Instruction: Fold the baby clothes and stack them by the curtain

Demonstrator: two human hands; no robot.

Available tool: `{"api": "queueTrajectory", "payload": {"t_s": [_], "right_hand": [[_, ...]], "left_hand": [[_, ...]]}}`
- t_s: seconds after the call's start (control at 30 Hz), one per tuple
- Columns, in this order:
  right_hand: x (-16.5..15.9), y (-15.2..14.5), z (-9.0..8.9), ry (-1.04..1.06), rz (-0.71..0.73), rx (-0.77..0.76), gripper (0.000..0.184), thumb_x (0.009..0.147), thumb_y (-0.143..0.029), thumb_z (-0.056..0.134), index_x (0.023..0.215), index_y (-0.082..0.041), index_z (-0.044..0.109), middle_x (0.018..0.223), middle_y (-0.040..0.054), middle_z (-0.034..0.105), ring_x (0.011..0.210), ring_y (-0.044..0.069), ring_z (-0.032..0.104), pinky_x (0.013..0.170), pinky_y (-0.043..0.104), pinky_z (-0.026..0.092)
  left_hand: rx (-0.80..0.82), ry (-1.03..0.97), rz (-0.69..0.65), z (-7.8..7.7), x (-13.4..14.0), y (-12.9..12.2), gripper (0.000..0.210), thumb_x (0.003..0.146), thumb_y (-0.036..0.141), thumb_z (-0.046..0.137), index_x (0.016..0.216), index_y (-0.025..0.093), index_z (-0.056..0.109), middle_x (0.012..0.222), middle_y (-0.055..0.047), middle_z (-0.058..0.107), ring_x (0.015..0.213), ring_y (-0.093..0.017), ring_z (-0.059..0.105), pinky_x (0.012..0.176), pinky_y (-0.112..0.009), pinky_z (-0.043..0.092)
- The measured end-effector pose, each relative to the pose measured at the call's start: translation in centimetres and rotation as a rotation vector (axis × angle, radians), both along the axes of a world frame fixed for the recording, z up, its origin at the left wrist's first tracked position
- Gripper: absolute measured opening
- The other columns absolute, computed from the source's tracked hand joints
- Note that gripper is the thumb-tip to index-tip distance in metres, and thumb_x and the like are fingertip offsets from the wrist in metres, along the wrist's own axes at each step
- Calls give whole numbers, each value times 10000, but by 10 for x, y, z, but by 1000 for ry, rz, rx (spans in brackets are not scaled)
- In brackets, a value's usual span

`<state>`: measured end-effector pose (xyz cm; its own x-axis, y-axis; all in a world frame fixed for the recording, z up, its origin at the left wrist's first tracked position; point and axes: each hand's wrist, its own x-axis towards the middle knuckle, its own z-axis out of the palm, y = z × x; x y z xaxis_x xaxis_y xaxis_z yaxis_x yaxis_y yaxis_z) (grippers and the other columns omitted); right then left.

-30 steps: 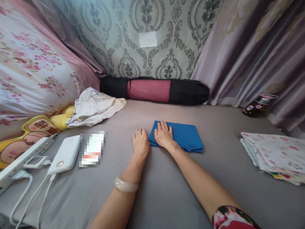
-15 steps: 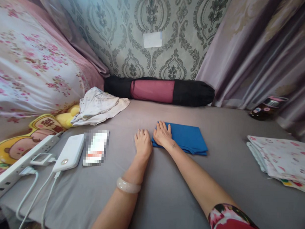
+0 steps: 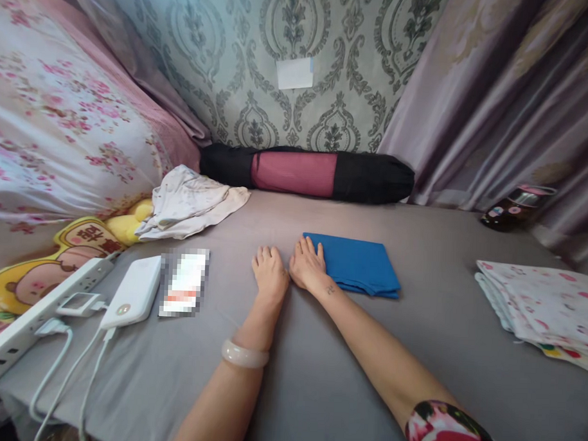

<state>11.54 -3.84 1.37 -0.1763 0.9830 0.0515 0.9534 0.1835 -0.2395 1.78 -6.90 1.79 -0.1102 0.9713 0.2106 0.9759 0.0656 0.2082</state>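
A folded blue cloth [image 3: 360, 261] lies flat on the grey sheet [image 3: 445, 303]. At its left edge rests my right hand [image 3: 308, 265], fingers stretched out, partly over the cloth and partly on the sheet. My left hand [image 3: 269, 272] lies palm down on the sheet just to the left, fingers extended and a pale bangle [image 3: 244, 354] on that arm. It holds nothing. The two hands are very close to each other, and the right one hides the cloth's lower left corner.
On the left are a phone [image 3: 184, 283], a white power bank [image 3: 131, 292] with cables, a power strip [image 3: 40, 311] and a crumpled cloth [image 3: 191, 204]. A long black and pink bag [image 3: 293, 173] lies along the wall. Folded printed fabric [image 3: 542, 306] and a bottle [image 3: 516, 208] are right.
Both hands have slid slightly left. My right hand now covers less of the blue cloth, which lies in about the same place.
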Motion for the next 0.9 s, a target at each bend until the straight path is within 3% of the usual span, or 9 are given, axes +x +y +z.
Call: {"api": "queueTrajectory", "payload": {"t_s": [0.17, 0.33, 0.63, 0.9], "right_hand": [[-3, -3, -5, 5, -17, 30, 571, 933, -281, 277, 1438, -40, 389, 1550, 145, 275, 1452, 259, 161, 1168, 502, 71], [5, 3, 1, 41, 16, 14, 567, 958, -312, 241, 1436, -42, 386, 1545, 152, 285, 1444, 261, 185, 1160, 513, 97], [14, 12, -1, 21, -56, 54, 554, 952, -298, 281, 1450, -73, 371, 1548, 141, 287, 1445, 264, 172, 1157, 516, 86], [23, 13, 2, 38, 2, -12, 540, 973, -313, 232, 1448, -106, 385, 1557, 117, 276, 1449, 248, 170, 1162, 507, 95]], "left_hand": [[-4, -16, -8, 2, 0, -1, 342, 898, 178, 364, 1162, 71, 553, 1327, -226, 531, 1332, -333, 408, 1071, -488, 332], [20, -2, -37, -4, 0, 0, 336, 862, 136, 399, 1159, 116, 556, 1312, -205, 547, 1326, -314, 419, 1055, -500, 343], [-20, -54, -176, -5, 8, 1, 422, 870, 95, 359, 1261, 109, 518, 1386, -194, 494, 1368, -296, 366, 1093, -503, 312], [1, -110, -272, -6, 13, 3, 444, 893, 106, 323, 1298, 145, 501, 1405, -143, 500, 1377, -249, 359, 1120, -466, 299]]}}
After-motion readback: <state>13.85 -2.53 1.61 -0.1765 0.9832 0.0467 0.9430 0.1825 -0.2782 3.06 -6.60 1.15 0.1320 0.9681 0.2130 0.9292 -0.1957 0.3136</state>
